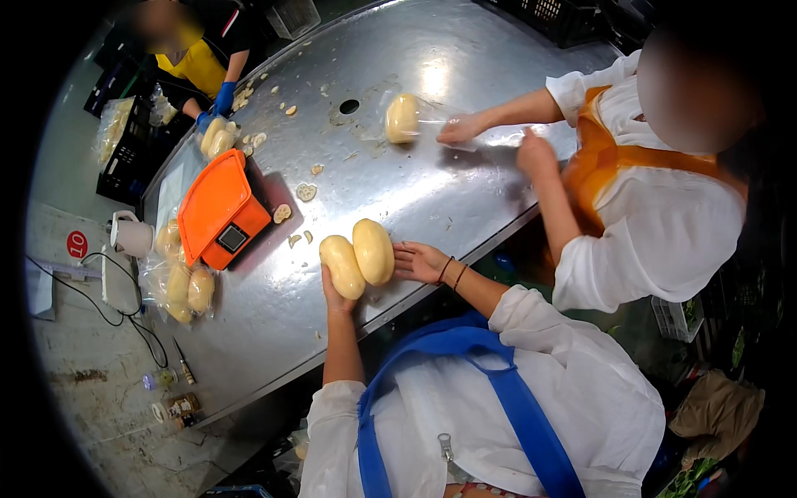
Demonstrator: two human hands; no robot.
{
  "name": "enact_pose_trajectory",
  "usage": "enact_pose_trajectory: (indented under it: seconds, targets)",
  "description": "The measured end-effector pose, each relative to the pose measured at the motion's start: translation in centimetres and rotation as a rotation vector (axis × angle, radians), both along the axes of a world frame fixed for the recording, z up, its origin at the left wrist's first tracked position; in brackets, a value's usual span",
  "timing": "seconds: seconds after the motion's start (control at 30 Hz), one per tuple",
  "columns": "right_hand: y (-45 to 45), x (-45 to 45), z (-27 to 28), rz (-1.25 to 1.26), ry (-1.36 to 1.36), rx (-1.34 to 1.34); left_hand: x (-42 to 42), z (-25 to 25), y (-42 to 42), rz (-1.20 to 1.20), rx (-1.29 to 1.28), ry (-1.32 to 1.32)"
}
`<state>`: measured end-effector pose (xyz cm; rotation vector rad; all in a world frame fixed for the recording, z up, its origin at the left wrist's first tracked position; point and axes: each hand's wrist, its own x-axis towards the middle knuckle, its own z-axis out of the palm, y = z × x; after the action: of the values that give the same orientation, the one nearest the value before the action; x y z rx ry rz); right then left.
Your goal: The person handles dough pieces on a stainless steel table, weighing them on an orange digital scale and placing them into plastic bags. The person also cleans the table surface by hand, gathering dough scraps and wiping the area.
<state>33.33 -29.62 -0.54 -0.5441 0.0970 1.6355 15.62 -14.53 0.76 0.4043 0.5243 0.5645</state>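
Two peeled, pale yellow lotus root segments lie side by side before me over the steel table. My left hand [336, 292] is wrapped around the lower end of the left lotus root segment [342, 266], its palm partly hidden beneath it. At the right lotus root segment [373, 252], my right hand [420, 261] has its fingers extended with the tips at the side; whether they bear any weight cannot be told. An orange digital scale [218, 208] stands to the left of both segments, with several bagged lotus root pieces [187, 286] beyond it.
Across the steel table [373, 187], a co-worker in an orange apron handles a bagged lotus root segment [402, 118]. Another co-worker with blue gloves [224, 98] holds bagged pieces at the far left. Cut slices [306, 192] are scattered about. A pointed tool [184, 364] and jars [177, 407] lie lower left.
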Motion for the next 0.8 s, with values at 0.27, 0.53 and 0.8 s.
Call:
enact_pose_trajectory:
  seconds: [0.27,0.53,0.8]
  targets:
    - [-0.01,-0.02,0.16,-0.001,-0.005,-0.025,-0.27,-0.53,0.18,-0.004,-0.015,-0.003]
    - [-0.01,0.11,0.44,0.017,-0.005,-0.008,-0.35,-0.68,0.28,-0.005,-0.024,-0.008]
    - [-0.06,0.18,0.98,0.029,-0.017,-0.023,-0.3,-0.51,0.29,-0.028,-0.015,-0.021]
